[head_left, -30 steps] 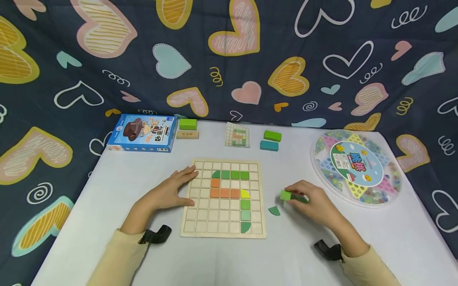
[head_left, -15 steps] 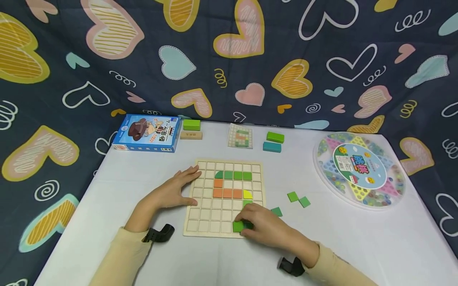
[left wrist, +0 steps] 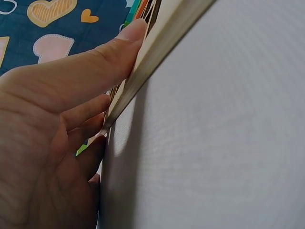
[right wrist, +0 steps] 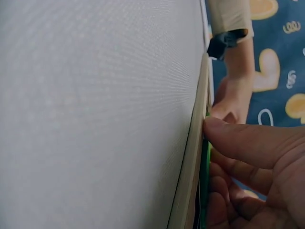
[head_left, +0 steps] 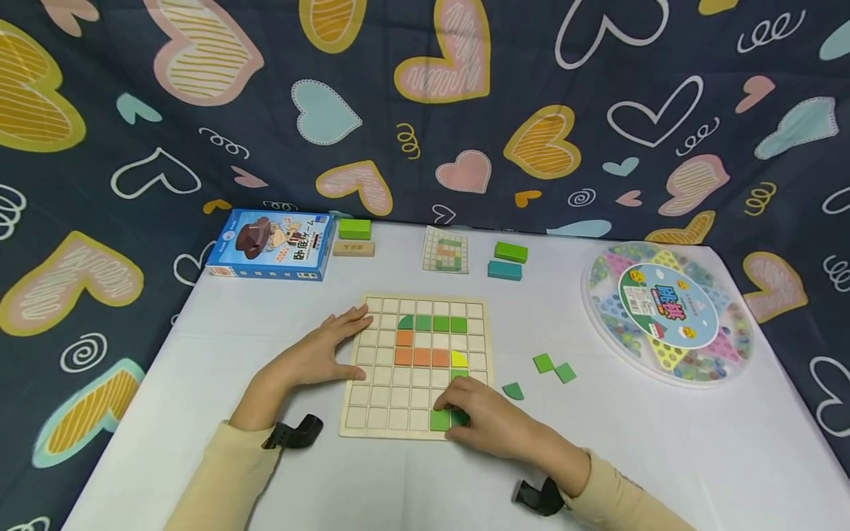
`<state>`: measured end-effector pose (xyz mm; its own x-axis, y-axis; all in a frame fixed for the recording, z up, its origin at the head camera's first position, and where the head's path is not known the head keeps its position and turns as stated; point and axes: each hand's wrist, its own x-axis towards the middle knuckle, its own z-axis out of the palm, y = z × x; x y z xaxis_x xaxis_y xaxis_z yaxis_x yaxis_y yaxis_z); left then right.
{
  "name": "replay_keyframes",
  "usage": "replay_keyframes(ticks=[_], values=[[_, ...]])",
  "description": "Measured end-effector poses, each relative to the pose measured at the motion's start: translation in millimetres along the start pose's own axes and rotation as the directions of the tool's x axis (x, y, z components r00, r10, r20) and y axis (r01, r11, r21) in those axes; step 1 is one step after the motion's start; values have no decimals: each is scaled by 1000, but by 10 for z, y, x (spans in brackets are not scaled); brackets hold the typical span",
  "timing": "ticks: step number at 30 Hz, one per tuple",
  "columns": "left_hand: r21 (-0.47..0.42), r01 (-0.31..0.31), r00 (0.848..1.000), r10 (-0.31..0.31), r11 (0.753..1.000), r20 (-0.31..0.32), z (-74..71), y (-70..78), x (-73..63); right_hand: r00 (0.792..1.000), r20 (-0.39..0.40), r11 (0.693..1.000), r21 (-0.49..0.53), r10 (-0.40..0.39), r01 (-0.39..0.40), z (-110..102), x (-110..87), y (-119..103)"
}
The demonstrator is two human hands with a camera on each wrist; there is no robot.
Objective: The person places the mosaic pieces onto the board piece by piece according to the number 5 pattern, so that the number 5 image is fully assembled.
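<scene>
A square wooden grid board [head_left: 392, 405] lies on the white table. Green, orange and yellow tiles fill some of its cells. My left hand [head_left: 308, 361] rests at the board's left edge with fingers spread, the thumb lying over the rim in the left wrist view. At the bottom row my right hand [head_left: 494, 420] holds a green square tile [head_left: 439, 421] between thumb and index finger, right in a cell. A darker green tile [head_left: 460, 417] beside it is partly covered by the fingers. The right wrist view shows the thumb [right wrist: 217, 124] at the board's near edge.
Right of the board lie two green square tiles [head_left: 544, 363] [head_left: 565, 373] and a green quarter-round tile [head_left: 513, 391]. Behind it stand a pattern card [head_left: 446, 251], green blocks [head_left: 510, 252], a teal block [head_left: 505, 270], a wooden block [head_left: 354, 248], a blue box [head_left: 272, 245] and a round game case [head_left: 667, 313].
My right hand has moved left from the table onto the board's bottom row with a green tile. Two green square tiles now lie on the table where it was. My left hand stays put.
</scene>
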<state>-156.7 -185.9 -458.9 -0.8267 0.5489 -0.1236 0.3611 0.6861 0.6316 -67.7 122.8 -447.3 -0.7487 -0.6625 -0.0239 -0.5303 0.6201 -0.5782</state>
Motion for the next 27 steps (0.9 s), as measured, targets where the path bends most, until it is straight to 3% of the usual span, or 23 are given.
replay_keyframes(ticks=[5,11,16,20,24,27], values=[[-1,-3,1000,3,1000,-2,5,-8,-2,1000,-18,999,32,-8,8,7,-17,16],[0,2,1000,-2,1000,-6,24,-26,-28,995,-96,994,108,1,10,-91,-140,92],[-6,3,1000,-3,1000,-5,21,-25,-42,967,-219,990,81,131,-116,-356,-394,416],[-6,5,1000,-5,1000,7,8,-15,-30,935,-251,965,-10,250,-261,-590,-681,761],[-2,4,1000,-4,1000,12,-2,-6,-16,933,-228,952,-66,278,-300,-721,-901,1025],[-5,5,1000,-5,1000,12,-6,-8,-12,932,-231,954,-46,280,-298,-742,-955,1112]])
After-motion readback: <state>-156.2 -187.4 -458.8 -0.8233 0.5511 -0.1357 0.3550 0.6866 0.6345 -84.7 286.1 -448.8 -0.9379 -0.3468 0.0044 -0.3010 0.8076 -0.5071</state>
